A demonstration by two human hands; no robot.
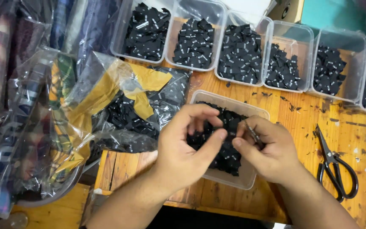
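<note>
Two hands meet over a clear tub (pixel 250 180): left hand (pixel 187 148) and right hand (pixel 267 148) pinch one black label (pixel 229 135) between them, fingertips together.

Two bare hands and forearms, nothing worn on them.

From where I stand, the left hand (pixel 187 146) and the right hand (pixel 267 150) are uncovered from fingertips to as far up the forearms as can be seen: no gloves, no sleeves, no cuffs. I see no ring on any finger that shows, and no watch or band at either wrist. The fingernails are cut short and plain. The forearms are broad, with fine hair along them, and run out of sight at the lower edge.
</note>
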